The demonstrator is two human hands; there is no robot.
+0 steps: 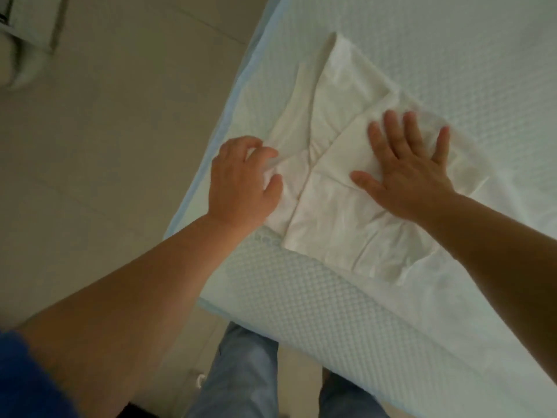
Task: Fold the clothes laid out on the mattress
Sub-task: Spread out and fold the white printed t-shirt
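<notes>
Currently: white garment on mattress, long axis running away; left hand pinches its near-left edge, right hand presses flat.

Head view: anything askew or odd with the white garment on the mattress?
Nothing stands out. The white garment lies partly folded on the mattress, creased, left hand gripping its bunched edge, right hand pressing flat.

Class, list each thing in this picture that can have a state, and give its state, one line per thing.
white garment: partly folded, lying flat on the mattress.
left hand: fingers curled, pinching the garment's edge.
right hand: fingers spread, pressing flat on the garment.
mattress: bare quilted surface, garment lying near its corner.
</notes>
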